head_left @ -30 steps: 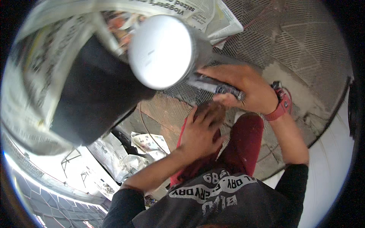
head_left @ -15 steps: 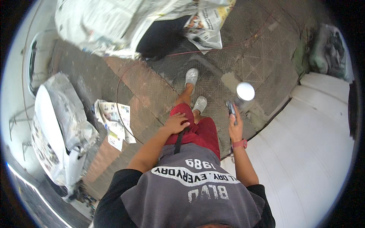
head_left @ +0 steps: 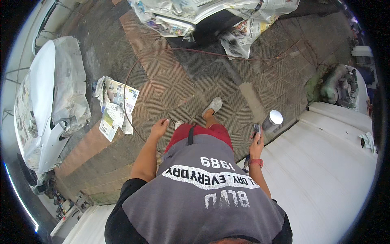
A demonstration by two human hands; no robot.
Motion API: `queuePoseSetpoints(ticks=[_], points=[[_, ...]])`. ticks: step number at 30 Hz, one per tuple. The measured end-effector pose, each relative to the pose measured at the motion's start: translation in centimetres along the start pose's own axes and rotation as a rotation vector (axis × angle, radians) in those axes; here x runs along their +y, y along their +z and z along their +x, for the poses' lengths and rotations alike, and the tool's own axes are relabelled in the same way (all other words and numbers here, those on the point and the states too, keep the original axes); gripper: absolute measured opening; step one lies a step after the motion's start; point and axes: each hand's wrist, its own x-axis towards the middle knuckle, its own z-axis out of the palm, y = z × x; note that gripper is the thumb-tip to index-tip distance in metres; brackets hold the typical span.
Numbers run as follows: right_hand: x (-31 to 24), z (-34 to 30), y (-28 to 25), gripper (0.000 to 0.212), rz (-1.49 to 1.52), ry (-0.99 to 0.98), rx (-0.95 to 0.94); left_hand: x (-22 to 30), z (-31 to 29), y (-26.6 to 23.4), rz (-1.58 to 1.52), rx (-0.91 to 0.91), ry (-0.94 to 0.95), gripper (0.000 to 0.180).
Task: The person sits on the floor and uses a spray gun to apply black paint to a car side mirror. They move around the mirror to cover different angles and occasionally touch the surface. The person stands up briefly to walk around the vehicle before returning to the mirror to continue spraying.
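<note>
In my right hand, a spray gun is gripped by its handle, its grey cup tilted outward with a white round top. A red watch is on that wrist. My left hand hangs beside my left thigh, holding nothing, its fingers loosely bent and apart from any object. Ahead of me stands a large piece masked with newspaper, with a dark part showing between the sheets. To the left is a white painted panel, partly covered with newspaper and clear plastic film.
Loose newspaper sheets lie on the floor at left. A thin reddish hose curves across the dark mesh floor mat. A white covered surface borders my right side, with a greenish wrapped bundle beyond it.
My left hand has swung away from my thigh out to the left. The view has turned and my feet have stepped; the masked piece now sits farther right. The spray gun remains in my right hand.
</note>
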Motion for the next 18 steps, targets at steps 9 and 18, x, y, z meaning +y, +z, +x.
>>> queuePoseSetpoints(ticks=[9,18], points=[[-5.2,-11.8,3.7,0.054,0.074,0.082,-0.061,-20.1,-7.8,-1.2,-0.273,0.109,-0.050,0.065],[-6.9,-21.5,4.7,0.054,0.078,0.085,-0.173,-34.6,-18.7,0.2,-0.147,0.015,-0.345,0.075]])
